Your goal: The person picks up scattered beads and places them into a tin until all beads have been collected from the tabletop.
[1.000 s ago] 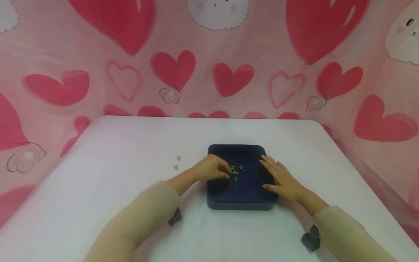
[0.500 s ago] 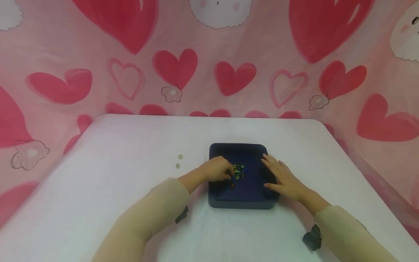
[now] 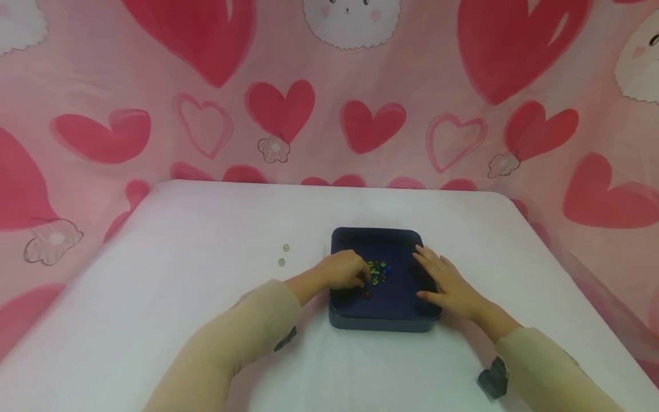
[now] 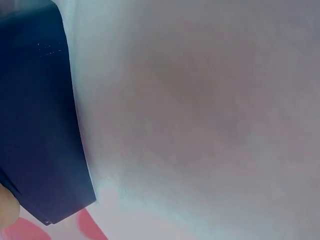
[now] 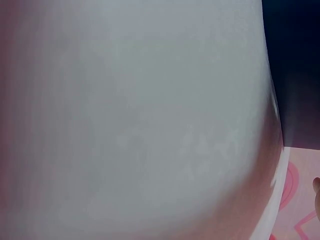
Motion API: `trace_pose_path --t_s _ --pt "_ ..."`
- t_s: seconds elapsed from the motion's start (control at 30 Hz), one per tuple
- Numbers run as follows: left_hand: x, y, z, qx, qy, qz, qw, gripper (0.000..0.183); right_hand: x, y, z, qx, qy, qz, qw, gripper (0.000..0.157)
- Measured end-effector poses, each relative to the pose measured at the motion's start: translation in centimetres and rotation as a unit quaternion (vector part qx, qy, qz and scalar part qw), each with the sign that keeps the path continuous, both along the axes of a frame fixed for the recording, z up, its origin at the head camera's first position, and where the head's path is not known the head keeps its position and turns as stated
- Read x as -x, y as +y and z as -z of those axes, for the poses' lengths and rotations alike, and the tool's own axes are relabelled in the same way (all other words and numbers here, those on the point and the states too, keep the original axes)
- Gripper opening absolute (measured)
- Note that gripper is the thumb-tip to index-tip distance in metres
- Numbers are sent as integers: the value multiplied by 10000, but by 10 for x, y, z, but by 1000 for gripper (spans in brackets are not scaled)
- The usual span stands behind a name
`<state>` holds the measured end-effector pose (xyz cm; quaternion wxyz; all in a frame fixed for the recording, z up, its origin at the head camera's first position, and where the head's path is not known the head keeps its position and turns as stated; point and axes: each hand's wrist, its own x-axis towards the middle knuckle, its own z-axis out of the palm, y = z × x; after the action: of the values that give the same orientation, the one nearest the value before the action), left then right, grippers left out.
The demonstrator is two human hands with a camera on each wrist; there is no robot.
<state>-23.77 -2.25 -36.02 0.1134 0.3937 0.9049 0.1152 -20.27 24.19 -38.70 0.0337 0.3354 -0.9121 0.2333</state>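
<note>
A dark blue rectangular tray (image 3: 381, 323) stands on the white table, with several small glass marbles (image 3: 380, 273) grouped in its middle. A single reddish-brown marble (image 3: 367, 295) lies nearer the front. My left hand (image 3: 346, 269) reaches over the tray's left wall, its fingers bent down at the left side of the group. Its fingertips are partly hidden, so whether they pinch a marble cannot be seen. On the tray's right rim rests my right hand (image 3: 450, 286), fingers spread and extended. The left wrist view shows mainly the tray's outer wall (image 4: 40, 110).
Two pale clear marbles, one farther back (image 3: 286, 248) and one nearer (image 3: 281, 262), lie on the white table (image 3: 221, 229) left of the tray. A pink cloth (image 3: 329, 68) printed with hearts hangs behind the table.
My left hand has moved slightly right and farther into the marble group, its fingers now bent down more. The right hand stays on the tray's rim. The whole view has shifted a little.
</note>
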Motion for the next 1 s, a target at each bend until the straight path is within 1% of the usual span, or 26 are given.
trace_pose_path --t_s 0.33,0.7,0.8,0.87,0.93,1.0 --pt "-2 2 -1 277 17 -71 9996 18 1 0 1 -12 6 6 10000 71" --pt "-3 4 -2 405 31 -121 9991 18 0 0 0 -10 51 -11 10000 71" --pt "-3 3 -2 334 0 -99 9994 19 0 0 -1 2 15 -9 10000 71" --pt "-2 1 -2 235 -1 -16 9997 18 0 0 -1 -6 0 -5 10000 71" --pt "-2 -1 -2 52 9 105 9999 17 0 0 0 3 19 -24 10000 71" --pt "-1 -3 -3 -242 -63 158 9996 17 -1 0 0 6 -12 -19 10000 71"
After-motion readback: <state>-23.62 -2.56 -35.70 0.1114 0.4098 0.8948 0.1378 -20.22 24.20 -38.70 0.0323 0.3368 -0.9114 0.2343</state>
